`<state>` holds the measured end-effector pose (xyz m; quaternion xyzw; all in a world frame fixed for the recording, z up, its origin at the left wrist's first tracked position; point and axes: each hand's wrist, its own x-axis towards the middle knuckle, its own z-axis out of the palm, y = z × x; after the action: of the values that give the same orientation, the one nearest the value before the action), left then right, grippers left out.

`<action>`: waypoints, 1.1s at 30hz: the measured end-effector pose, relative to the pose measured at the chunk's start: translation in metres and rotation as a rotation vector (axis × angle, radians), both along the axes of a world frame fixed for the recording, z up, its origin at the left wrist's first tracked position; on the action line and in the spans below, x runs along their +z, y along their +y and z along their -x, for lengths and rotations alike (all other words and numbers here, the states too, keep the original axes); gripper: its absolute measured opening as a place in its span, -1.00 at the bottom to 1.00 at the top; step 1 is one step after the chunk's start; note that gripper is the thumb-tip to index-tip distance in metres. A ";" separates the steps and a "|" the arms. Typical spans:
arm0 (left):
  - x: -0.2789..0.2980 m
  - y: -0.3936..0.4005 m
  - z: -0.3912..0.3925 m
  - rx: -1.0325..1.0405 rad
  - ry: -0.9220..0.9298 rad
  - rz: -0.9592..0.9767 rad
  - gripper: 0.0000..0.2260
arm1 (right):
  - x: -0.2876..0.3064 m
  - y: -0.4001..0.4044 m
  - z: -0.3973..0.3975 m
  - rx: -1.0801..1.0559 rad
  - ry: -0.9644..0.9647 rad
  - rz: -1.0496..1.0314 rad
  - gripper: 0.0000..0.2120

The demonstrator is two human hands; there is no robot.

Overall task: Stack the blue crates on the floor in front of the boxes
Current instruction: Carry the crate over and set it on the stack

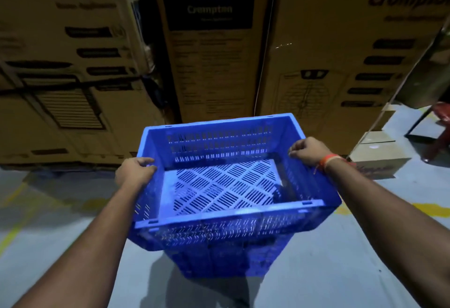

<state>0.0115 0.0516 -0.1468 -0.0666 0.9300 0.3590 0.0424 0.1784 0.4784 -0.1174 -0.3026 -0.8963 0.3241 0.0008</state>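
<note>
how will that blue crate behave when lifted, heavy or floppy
The top blue crate is empty with slotted walls, so probably light for its size. Its straight rims suggest stiff plastic, unlikely to flex. The left hand and right hand grip opposite rims, so tipping seems unlikely.

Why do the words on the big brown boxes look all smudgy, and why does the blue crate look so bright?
In the head view the boxes are smeared by motion blur, and the wide lens bends them outward at the edges. The room is dim; light from overhead brightens the blue crate floor, and a dark shadow lies on the floor beneath it. The left hand and right hand look sharper.
</note>
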 end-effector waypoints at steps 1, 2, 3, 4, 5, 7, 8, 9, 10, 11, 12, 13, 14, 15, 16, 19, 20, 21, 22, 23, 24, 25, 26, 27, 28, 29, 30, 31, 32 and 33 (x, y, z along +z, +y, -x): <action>-0.008 0.005 0.007 0.010 -0.009 0.010 -0.73 | 0.001 0.005 0.017 0.010 -0.006 -0.018 -0.93; -0.016 0.010 0.012 0.006 -0.021 0.027 -0.72 | 0.001 0.009 0.032 0.019 -0.011 -0.035 -0.92; -0.023 0.013 0.017 -0.008 -0.034 0.047 -0.71 | -0.002 0.012 0.044 0.023 -0.022 -0.046 -0.91; -0.029 0.017 0.022 -0.028 -0.046 0.071 -0.69 | -0.008 0.016 0.054 0.026 -0.040 -0.053 -0.90; -0.033 0.020 0.028 -0.046 -0.053 0.095 -0.68 | -0.017 0.019 0.061 0.017 -0.065 -0.058 -0.90; -0.034 0.027 0.043 -0.067 -0.053 0.133 -0.67 | -0.036 0.025 0.068 -0.024 -0.115 -0.080 -0.92; -0.035 0.029 0.050 -0.080 -0.050 0.147 -0.67 | -0.042 0.026 0.069 -0.046 -0.124 -0.097 -0.93; -0.036 0.031 0.057 -0.097 -0.053 0.163 -0.66 | -0.045 0.026 0.070 -0.061 -0.122 -0.107 -0.95; -0.037 0.032 0.062 -0.115 -0.056 0.188 -0.66 | -0.046 0.025 0.071 -0.064 -0.114 -0.115 -0.96; -0.039 0.032 0.066 -0.127 -0.063 0.218 -0.66 | -0.047 0.024 0.072 -0.066 -0.113 -0.113 -0.96; -0.040 0.032 0.068 -0.136 -0.066 0.248 -0.67 | -0.048 0.023 0.072 -0.071 -0.116 -0.108 -0.95; -0.042 0.032 0.070 -0.145 -0.072 0.273 -0.67 | -0.049 0.023 0.073 -0.082 -0.122 -0.102 -0.94; -0.043 0.031 0.071 -0.153 -0.078 0.290 -0.67 | -0.051 0.023 0.075 -0.093 -0.131 -0.101 -0.94; -0.044 0.030 0.072 -0.160 -0.083 0.302 -0.67 | -0.053 0.022 0.076 -0.104 -0.141 -0.102 -0.93; -0.043 0.030 0.074 -0.168 -0.084 0.312 -0.67 | -0.054 0.022 0.077 -0.112 -0.157 -0.106 -0.92; -0.038 0.029 0.078 -0.173 -0.088 0.327 -0.70 | -0.062 0.016 0.073 -0.126 -0.200 -0.140 -0.90; -0.036 0.028 0.078 -0.169 -0.089 0.326 -0.72 | -0.066 0.014 0.070 -0.133 -0.207 -0.157 -0.89; -0.035 0.027 0.079 -0.163 -0.094 0.320 -0.74 | -0.070 0.012 0.066 -0.141 -0.212 -0.167 -0.88; -0.033 0.027 0.079 -0.157 -0.098 0.314 -0.75 | -0.072 0.011 0.064 -0.147 -0.210 -0.171 -0.88; -0.033 0.026 0.079 -0.152 -0.102 0.307 -0.75 | -0.073 0.009 0.063 -0.153 -0.209 -0.171 -0.88; -0.032 0.027 0.079 -0.150 -0.101 0.301 -0.75 | -0.073 0.009 0.062 -0.153 -0.203 -0.168 -0.88; -0.033 0.027 0.078 -0.150 -0.103 0.298 -0.74 | -0.071 0.010 0.062 -0.155 -0.197 -0.163 -0.89; -0.033 0.028 0.076 -0.154 -0.102 0.299 -0.74 | -0.069 0.011 0.063 -0.153 -0.185 -0.166 -0.90; -0.035 0.028 0.075 -0.157 -0.101 0.300 -0.75 | -0.065 0.010 0.064 -0.152 -0.179 -0.173 -0.90; -0.037 0.028 0.073 -0.163 -0.098 0.302 -0.75 | -0.063 0.011 0.064 -0.144 -0.171 -0.183 -0.91; -0.039 0.027 0.072 -0.162 -0.095 0.306 -0.75 | -0.061 0.011 0.067 -0.138 -0.165 -0.192 -0.93; -0.041 0.025 0.071 -0.160 -0.093 0.311 -0.76 | -0.059 0.011 0.070 -0.132 -0.164 -0.197 -0.94; -0.043 0.024 0.070 -0.160 -0.092 0.317 -0.77 | -0.056 0.009 0.070 -0.130 -0.176 -0.198 -0.93; -0.044 0.022 0.070 -0.165 -0.090 0.325 -0.77 | -0.055 0.008 0.071 -0.134 -0.190 -0.196 -0.92; -0.046 0.020 0.069 -0.170 -0.091 0.326 -0.78 | -0.053 0.005 0.069 -0.142 -0.197 -0.194 -0.92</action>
<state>-0.0577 0.0718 -0.1928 -0.0099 0.9752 0.1952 0.1034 0.1089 0.4829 -0.1700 -0.3939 -0.8956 0.2037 -0.0352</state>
